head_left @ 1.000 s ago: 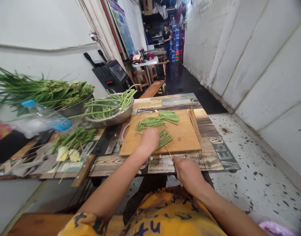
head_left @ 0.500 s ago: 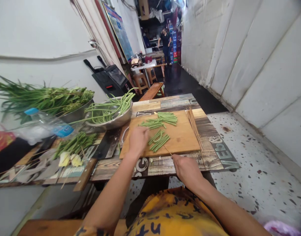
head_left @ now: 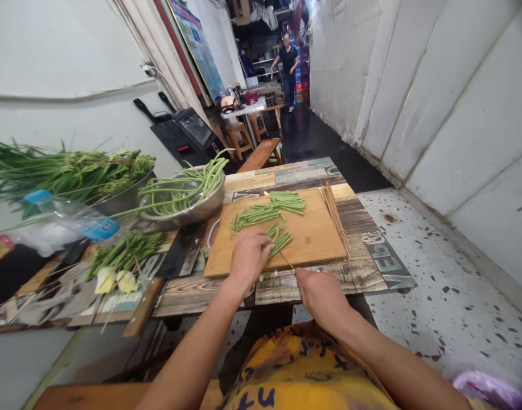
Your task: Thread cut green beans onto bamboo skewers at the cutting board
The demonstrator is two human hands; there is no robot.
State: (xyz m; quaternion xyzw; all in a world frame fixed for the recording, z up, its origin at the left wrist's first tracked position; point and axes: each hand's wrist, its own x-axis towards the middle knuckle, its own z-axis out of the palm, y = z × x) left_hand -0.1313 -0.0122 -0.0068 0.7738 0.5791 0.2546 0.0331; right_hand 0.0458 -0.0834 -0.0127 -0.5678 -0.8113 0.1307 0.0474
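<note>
My right hand [head_left: 323,293] is closed around a thin wooden skewer [head_left: 288,261], whose tip points up and left at a short row of cut green beans [head_left: 280,241]. At the left end of that row, my left hand [head_left: 251,257] pinches the bean ends with bent fingers; its fingertips are partly hidden. The beans rest on a wooden cutting board [head_left: 316,233]. Two more groups of cut beans lie farther back on it, one on the left [head_left: 255,215] and one on the right [head_left: 288,201].
Bare skewers [head_left: 335,216] lie along the board's right side. To the left are a metal bowl [head_left: 188,213] of long beans, a knife with a wooden handle [head_left: 144,307], skewered vegetables [head_left: 124,250] and a plastic bottle [head_left: 75,216]. Far back, a person [head_left: 288,62] is walking.
My left hand has moved right and nearer, from the left bean group to the near row. My right hand keeps hold of the skewer. The person at the back has shifted position.
</note>
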